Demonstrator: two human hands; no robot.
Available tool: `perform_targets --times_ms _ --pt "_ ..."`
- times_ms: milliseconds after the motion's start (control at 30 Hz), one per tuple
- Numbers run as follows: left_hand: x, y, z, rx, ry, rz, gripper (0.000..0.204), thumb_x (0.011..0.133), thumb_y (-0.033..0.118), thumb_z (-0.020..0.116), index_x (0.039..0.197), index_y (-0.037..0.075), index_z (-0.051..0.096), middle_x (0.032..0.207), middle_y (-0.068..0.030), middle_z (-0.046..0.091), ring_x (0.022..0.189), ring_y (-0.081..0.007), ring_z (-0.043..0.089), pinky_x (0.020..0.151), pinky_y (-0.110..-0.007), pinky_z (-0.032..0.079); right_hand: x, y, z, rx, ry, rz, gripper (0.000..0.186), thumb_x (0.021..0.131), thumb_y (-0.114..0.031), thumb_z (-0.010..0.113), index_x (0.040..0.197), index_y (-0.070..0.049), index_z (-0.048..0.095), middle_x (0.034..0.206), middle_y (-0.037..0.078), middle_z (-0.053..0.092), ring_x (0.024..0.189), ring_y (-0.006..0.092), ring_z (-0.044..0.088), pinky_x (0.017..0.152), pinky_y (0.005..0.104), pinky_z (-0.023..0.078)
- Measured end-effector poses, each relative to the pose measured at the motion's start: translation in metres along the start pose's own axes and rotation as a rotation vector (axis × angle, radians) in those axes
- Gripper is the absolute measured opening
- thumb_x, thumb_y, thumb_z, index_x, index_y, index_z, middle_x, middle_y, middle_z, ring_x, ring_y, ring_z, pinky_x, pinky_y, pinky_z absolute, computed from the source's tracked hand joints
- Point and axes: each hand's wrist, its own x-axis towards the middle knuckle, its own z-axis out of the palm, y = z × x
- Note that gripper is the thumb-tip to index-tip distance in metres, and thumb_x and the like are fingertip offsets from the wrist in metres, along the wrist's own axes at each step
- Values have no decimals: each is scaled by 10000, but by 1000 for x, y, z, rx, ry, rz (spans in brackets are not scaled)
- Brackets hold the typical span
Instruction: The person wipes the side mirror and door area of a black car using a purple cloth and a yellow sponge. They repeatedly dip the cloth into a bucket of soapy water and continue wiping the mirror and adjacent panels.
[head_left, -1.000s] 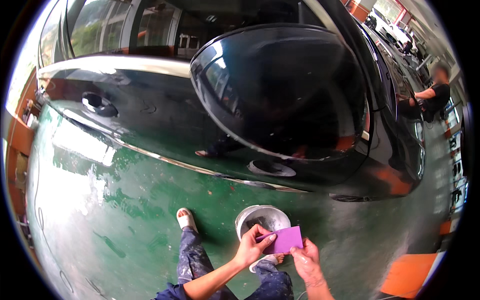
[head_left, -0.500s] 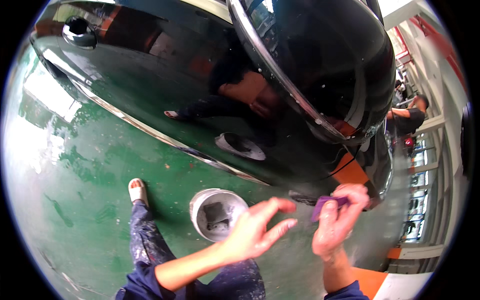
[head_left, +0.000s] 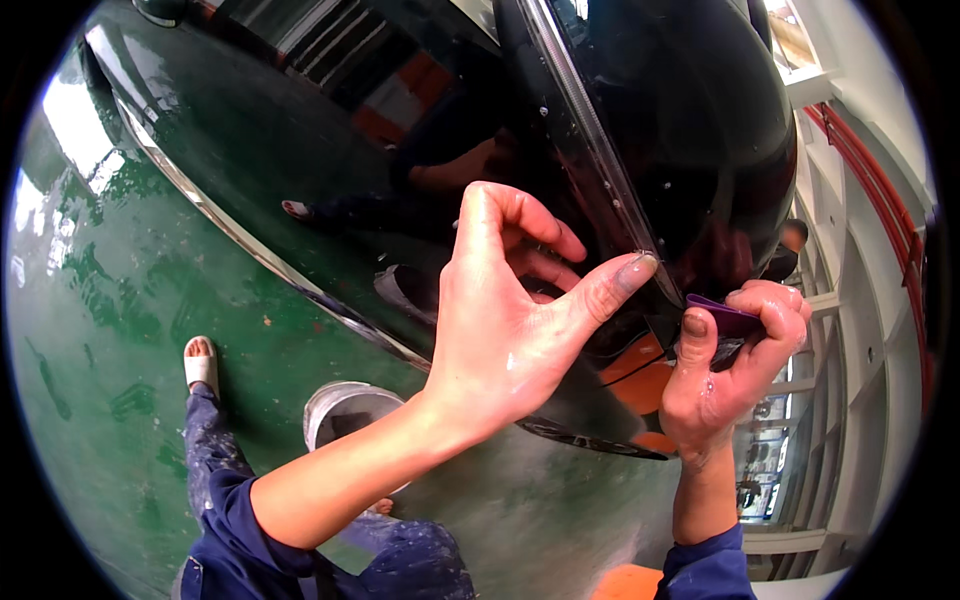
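Observation:
My right hand (head_left: pixel 730 365) is wet and pinches a folded purple sheet of sandpaper (head_left: pixel 722 316) between thumb and fingers. It is beside the lower end of the long trim strip (head_left: pixel 595 135) on a glossy black car (head_left: pixel 690 110). My left hand (head_left: pixel 510 320) is raised in front of the car's dark side, its fingers curled but apart from the thumb, with nothing in them. Its thumb tip lies near the strip in the picture; whether it touches cannot be told. Water drops dot the black surface.
A bucket (head_left: pixel 318 412) on the wet green floor (head_left: pixel 110 400) is partly hidden by my left forearm. A shiny sill strip (head_left: pixel 240 250) runs along the car's lower edge. Red pipes (head_left: pixel 880 190) line the wall at right. Another person (head_left: pixel 788 245) is partly visible behind the car.
Both hands have risen toward the car's trim strip, the right one carrying the purple sandpaper. The view has shifted closer to the car, and the bucket now appears farther left.

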Motion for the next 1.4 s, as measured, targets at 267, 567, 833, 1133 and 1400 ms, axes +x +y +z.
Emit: perform_targets --times_ms 267,567,833,1133,1400 --pt "4 0 -2 -26 -1 16 560 846 185 934 1083 64 441 1020 -93 644 883 -120 646 799 -273 570 6 -3 10 -42 47 -39 348 900 -156 791 1131 -103 536 930 25 589 904 239 494 913 427 302" --pt "2 5 -13 23 -53 -47 461 894 154 884 1061 60 464 1009 -90 657 861 -107 646 757 -265 563 7 -5 12 -96 85 -83 296 830 -86 796 1027 -136 580 861 -5 579 811 200 485 842 383 336" --pt "-32 -23 -48 15 -89 -183 298 1006 235 761 1044 46 534 1006 -80 676 878 -123 671 780 -279 569 14 -7 -1 -113 -22 -216 270 853 69 718 1028 -66 562 868 38 571 833 236 463 774 388 393" --pt "-58 -40 -62 153 -222 -322 247 1046 267 701 1061 31 628 1021 -66 717 923 -129 674 831 -297 541 23 -12 -3 -86 -75 -185 273 791 85 697 975 -68 566 828 62 559 801 263 462 776 402 385" --pt "-59 -41 -53 243 -297 -268 264 1048 268 677 1033 5 689 977 -61 735 896 -124 668 812 -307 539 39 -17 -6 -87 -110 -238 338 710 56 689 990 -88 564 858 70 539 789 273 468 783 437 374"
